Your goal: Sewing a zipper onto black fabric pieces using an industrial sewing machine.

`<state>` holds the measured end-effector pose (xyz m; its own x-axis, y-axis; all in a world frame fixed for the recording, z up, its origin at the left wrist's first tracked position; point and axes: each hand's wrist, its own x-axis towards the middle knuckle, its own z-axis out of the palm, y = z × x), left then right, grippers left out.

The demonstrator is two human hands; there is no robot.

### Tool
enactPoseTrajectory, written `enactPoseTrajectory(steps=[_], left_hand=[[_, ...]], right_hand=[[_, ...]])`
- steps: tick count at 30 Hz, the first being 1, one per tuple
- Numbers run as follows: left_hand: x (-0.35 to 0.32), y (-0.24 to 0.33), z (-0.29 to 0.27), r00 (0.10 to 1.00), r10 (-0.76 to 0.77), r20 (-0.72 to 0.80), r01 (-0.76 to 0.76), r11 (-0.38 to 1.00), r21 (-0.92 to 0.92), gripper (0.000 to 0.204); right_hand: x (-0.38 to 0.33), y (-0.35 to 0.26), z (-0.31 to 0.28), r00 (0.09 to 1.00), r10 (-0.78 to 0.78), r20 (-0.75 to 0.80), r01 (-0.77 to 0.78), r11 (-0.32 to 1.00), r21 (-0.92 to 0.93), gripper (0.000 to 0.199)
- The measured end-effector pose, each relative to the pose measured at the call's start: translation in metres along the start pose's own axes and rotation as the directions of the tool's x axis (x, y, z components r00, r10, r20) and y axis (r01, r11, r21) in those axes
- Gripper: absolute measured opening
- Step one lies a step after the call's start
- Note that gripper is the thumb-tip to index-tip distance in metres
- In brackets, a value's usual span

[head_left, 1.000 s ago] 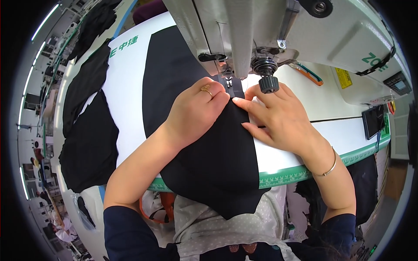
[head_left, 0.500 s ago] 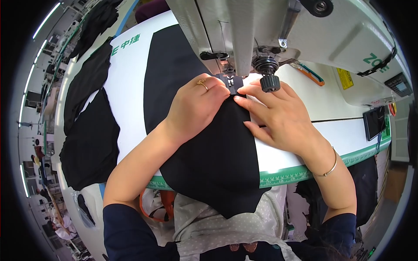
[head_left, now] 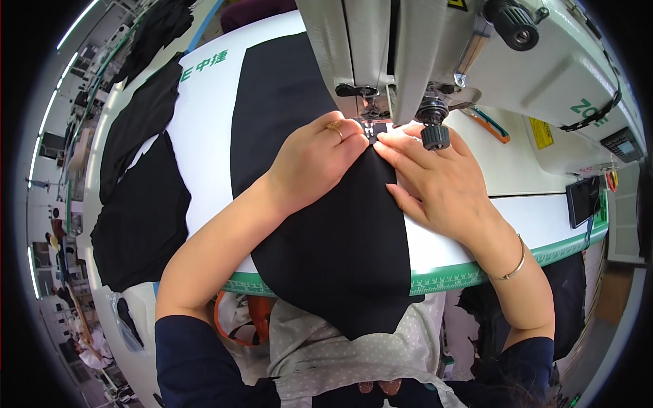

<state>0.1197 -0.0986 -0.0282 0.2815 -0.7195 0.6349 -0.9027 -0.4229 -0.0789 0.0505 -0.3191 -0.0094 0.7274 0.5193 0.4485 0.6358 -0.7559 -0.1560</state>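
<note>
Left hand (head_left: 318, 155) is resting fingers curled on the black fabric panel (head_left: 333, 234) just in front of the presser foot (head_left: 371, 128), whether pinching or only pressing, cannot tell; right hand (head_left: 442, 180) is lying partly spread, fingertips touching the panel's right side. Panel is lying across the white bench (head_left: 207, 146), its near end hanging over the green edge. Black fabric pieces (head_left: 139, 217) are lying leftward, the sewing machine (head_left: 558, 88) standing beyond the hands.

1. The head view looks steeply down from above the grey apron (head_left: 340, 360).
2. It faces forward over the table (head_left: 204, 122), near the sewing machine (head_left: 558, 75).
3. Its wide fisheye bends straight edges.
</note>
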Motion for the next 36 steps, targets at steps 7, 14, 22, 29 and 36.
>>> enactPoseTrajectory(steps=[7, 14, 22, 29, 36], left_hand=[[0.0, -0.001, 0.001, 1.0, 0.023, -0.012, -0.022, 0.999, 0.039, 0.006], [0.0, -0.001, 0.001, 1.0, -0.003, -0.012, 0.004, 0.999, 0.035, 0.007], [-0.001, -0.001, 0.001, 0.999, -0.025, 0.026, 0.024, 0.999, 0.039, 0.008], [0.0, -0.003, 0.0, 1.0, -0.011, 0.022, 0.01, 0.999, 0.037, 0.008], [-0.001, 0.019, -0.019, 0.978, -0.124, 0.169, 0.116, 0.991, 0.06, 0.021]], right_hand=[[-0.001, 0.003, 0.0, 1.0, -0.003, 0.007, 0.002, 1.0, 0.012, 0.04], [-0.001, 0.004, 0.0, 1.0, -0.01, 0.018, 0.009, 1.0, 0.017, 0.04], [0.0, 0.004, 0.0, 1.0, 0.007, 0.02, -0.008, 1.0, 0.024, 0.039], [-0.002, 0.004, 0.0, 0.999, 0.005, 0.032, -0.005, 1.0, 0.003, 0.039], [-0.013, 0.05, -0.014, 0.951, 0.266, -0.158, -0.294, 0.936, -0.193, 0.03]])
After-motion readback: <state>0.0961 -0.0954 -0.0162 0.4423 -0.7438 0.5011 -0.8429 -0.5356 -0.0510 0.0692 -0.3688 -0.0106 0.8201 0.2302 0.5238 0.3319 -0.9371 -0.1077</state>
